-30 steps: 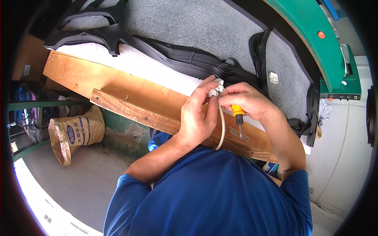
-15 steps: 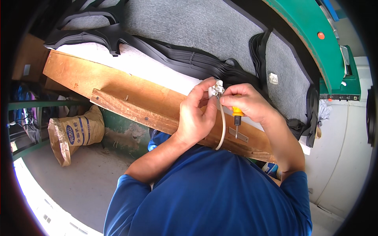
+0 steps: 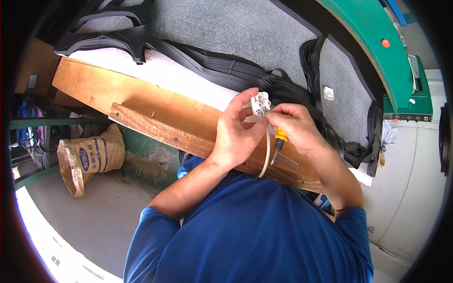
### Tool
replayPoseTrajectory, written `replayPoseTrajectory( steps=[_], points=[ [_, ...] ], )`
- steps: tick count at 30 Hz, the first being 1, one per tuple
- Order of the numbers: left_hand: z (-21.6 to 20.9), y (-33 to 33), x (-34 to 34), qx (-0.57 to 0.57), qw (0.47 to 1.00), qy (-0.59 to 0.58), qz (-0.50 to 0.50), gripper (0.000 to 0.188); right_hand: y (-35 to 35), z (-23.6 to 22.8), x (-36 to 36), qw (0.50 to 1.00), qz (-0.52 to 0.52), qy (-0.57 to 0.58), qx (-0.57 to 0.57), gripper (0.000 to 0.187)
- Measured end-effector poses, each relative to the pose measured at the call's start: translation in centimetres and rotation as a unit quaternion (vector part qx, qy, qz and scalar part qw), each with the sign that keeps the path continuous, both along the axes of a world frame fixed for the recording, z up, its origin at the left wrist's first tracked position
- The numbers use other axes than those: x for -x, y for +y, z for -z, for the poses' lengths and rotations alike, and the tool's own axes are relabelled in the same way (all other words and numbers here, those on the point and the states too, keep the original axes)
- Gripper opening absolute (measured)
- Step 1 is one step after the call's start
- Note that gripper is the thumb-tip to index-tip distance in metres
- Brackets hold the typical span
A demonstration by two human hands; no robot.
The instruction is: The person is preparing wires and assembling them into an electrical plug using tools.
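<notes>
My left hand (image 3: 239, 129) pinches a small white electrical fitting (image 3: 260, 104) between thumb and fingers, its metal terminals facing up. A white cable (image 3: 267, 151) hangs from its lower end toward the blue shirt. Close against that end, my right hand (image 3: 298, 127) has its thumb and forefinger pressed together at the cable's top; the wire ends there are too small to make out. Tucked in the same hand's other fingers is a screwdriver (image 3: 280, 140) with a yellow and black handle, its blade pointing down.
Below the hands runs a wooden board (image 3: 179, 106) with a raised strip (image 3: 160, 131). Black trim pieces (image 3: 226, 68) lie stacked on grey felt (image 3: 226, 23) beyond. A green machine (image 3: 363, 33) stands at the far right, a brown paper sack (image 3: 94, 155) on the left.
The fitting has tilted so that more of its terminal face shows. My right hand has dropped slightly, and the screwdriver's blade has swung to the left.
</notes>
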State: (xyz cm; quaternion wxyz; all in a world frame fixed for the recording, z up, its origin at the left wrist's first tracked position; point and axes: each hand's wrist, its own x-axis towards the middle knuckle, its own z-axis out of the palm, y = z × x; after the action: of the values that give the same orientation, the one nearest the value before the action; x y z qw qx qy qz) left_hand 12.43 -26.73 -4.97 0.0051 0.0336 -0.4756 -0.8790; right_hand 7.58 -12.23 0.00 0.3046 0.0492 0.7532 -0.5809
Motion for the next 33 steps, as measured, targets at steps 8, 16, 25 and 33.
replayPoseTrajectory(
  steps=[8,16,25,33],
  points=[
    [-0.2,-0.2,0.1,-0.007,0.999,-0.029,0.012,0.056,-0.1,-0.7,-0.3,0.998,0.032,-0.046,0.007,0.014],
    [-0.2,-0.3,0.3,-0.020,0.998,-0.049,0.018,0.056,0.1,-0.9,-0.3,0.999,0.024,-0.035,-0.010,0.015],
    [-0.5,-0.2,0.4,-0.002,0.998,-0.059,0.018,0.058,0.5,-4.4,2.7,0.896,0.053,0.438,-0.052,0.007],
    [-0.6,-0.4,0.4,0.015,0.997,-0.073,0.028,0.058,-1.3,-2.6,3.5,0.866,-0.032,0.496,-0.055,0.008]
  ],
)
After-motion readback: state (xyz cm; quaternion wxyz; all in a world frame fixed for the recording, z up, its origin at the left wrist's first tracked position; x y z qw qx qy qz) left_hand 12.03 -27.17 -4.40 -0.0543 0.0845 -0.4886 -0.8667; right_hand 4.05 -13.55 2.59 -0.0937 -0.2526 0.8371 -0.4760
